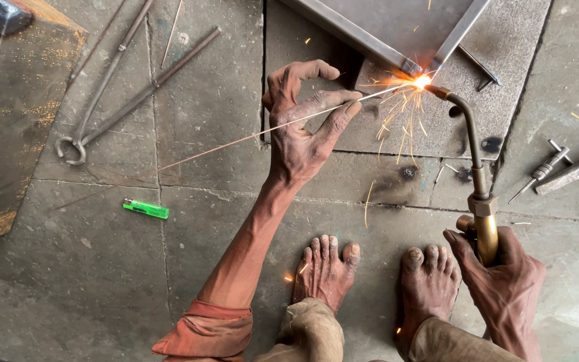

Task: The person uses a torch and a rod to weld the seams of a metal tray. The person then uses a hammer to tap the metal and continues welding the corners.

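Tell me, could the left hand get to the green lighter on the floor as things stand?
Probably not right away: the left hand is pinching the filler rod. The floor between it and the green lighter lies bare, so only the rod hinders.

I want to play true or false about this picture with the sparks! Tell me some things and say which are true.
1. The right hand holds a brass torch. True.
2. The left hand pinches a thin rod that reaches to the glowing spot. True.
3. The green lighter lies between the two bare feet. False: it lies on the stone floor, off to the left of the person's left arm.
4. The person wears thick gloves. False: both hands are bare.
5. Long metal tongs lie on the floor at upper left. True.
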